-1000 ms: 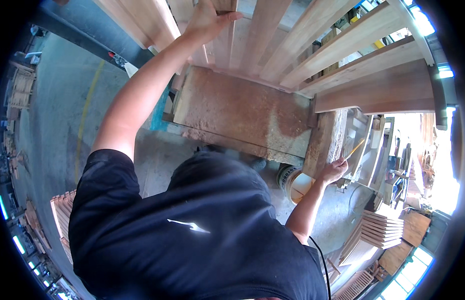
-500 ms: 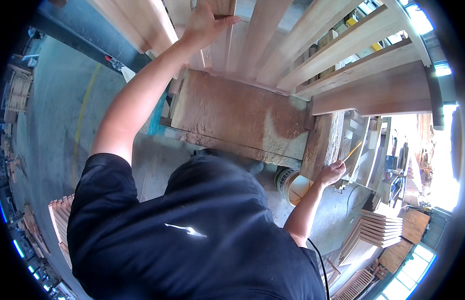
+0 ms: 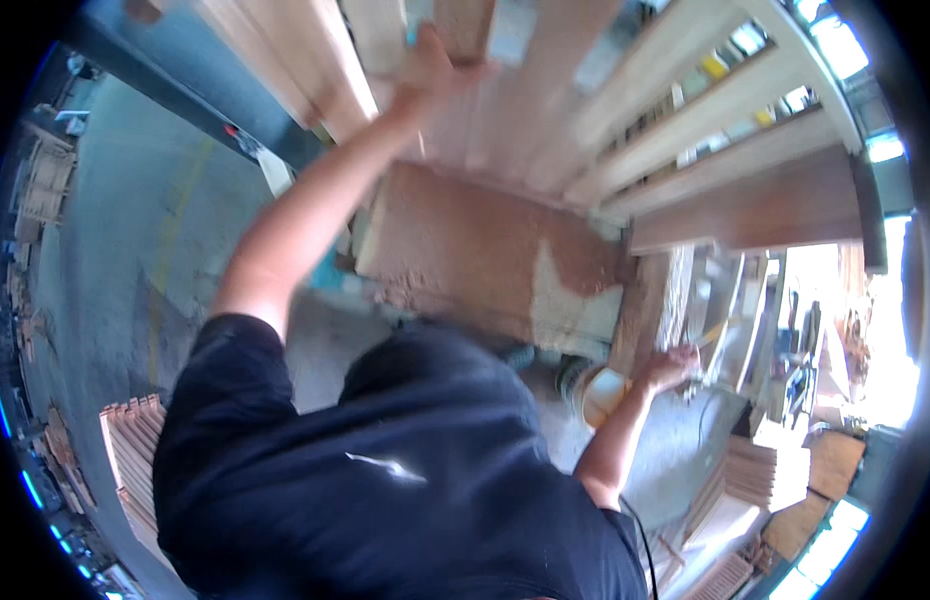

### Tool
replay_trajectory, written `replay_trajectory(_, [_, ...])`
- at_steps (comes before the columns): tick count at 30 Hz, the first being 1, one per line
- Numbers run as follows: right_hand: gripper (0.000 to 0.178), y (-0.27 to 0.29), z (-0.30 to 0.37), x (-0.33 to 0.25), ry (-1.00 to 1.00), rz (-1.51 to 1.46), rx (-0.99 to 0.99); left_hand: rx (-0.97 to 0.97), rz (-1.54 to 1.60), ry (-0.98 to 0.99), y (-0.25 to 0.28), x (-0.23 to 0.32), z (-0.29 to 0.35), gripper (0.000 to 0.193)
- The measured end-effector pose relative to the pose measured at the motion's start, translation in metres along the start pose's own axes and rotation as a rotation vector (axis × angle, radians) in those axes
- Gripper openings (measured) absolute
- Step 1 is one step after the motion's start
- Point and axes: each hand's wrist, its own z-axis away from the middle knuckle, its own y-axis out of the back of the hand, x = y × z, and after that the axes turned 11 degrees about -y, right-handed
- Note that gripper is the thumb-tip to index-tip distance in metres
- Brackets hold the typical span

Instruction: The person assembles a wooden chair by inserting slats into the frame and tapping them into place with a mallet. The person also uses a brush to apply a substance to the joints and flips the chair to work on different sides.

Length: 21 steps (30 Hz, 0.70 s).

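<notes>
My left hand (image 3: pixel 430 85) reaches up to a short brown wooden piece (image 3: pixel 465 28) at the top of the view. Its thumb lies along the lower end and its fingers go up the left side; motion blurs them. Around it stands a pale wooden slatted frame (image 3: pixel 625 85) with several fanned slats and a broad rail (image 3: pixel 750 205). Low on the right, my right hand (image 3: pixel 667 368) is closed round a thin yellow stick (image 3: pixel 720 333), which points up and right. Whether it is a pencil or a brush handle cannot be made out.
A worn brown board (image 3: pixel 465 240) lies before me, with a rough timber (image 3: pixel 645 310) at its right. Below stands an open bucket (image 3: pixel 600 397). Stacked wooden parts (image 3: pixel 765 475) are at lower right, slatted panels (image 3: pixel 135 460) at lower left. A dark beam (image 3: pixel 185 85) runs upper left.
The view has shifted, so most things sit lower and slightly to the right. My left hand stays at the wooden piece; my right hand still holds the yellow stick.
</notes>
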Motion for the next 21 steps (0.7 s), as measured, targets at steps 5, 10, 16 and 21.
replay_trajectory(5, [0.034, 0.015, 0.004, -0.01, -0.428, -0.982, -0.076, -0.041, 0.27, 0.227, 0.009, 0.044, 0.003, 0.082])
replay_trajectory(10, [0.043, 0.044, 0.009, -0.03, -0.148, -1.023, 0.104, 0.021, 0.159, 0.082, 0.006, 0.044, 0.01, 0.069])
replay_trajectory(16, [0.034, 0.25, -0.081, -0.112, -0.022, -1.254, 0.0, 0.23, 0.273, 0.009, -0.027, 0.024, 0.06, 0.071])
replay_trajectory(21, [0.037, 0.409, -0.18, -0.181, 0.279, -0.962, 0.055, 0.314, 0.472, 0.336, -0.064, 0.025, 0.146, 0.052])
